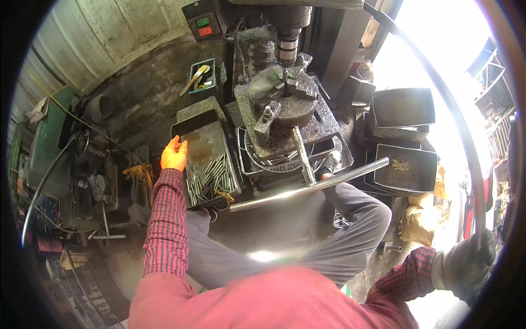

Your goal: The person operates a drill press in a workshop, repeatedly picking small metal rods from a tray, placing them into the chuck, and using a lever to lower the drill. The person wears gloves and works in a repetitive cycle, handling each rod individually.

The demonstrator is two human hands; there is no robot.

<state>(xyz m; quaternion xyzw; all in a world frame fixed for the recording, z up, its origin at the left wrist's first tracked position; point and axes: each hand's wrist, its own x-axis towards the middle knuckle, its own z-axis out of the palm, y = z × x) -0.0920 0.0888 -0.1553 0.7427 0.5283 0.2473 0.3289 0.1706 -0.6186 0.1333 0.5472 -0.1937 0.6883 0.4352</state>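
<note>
My left hand, in an orange glove, is at the left rim of a metal tray. Its fingers are slightly bent and apart, with nothing visible in them. Several short metal rods lie loose in the tray's near half. Far to the right, my right hand, in a grey glove, is closed around the lower end of a long dark lever. That lever comes down from the drill press. Under the press's spindle sits a round jaw chuck covered in metal chips.
A long bright bar crosses in front of the chuck, above my knees. Stacked metal bins stand at the right. Behind the tray, a small box holds a paintbrush. A switch box has green and red buttons.
</note>
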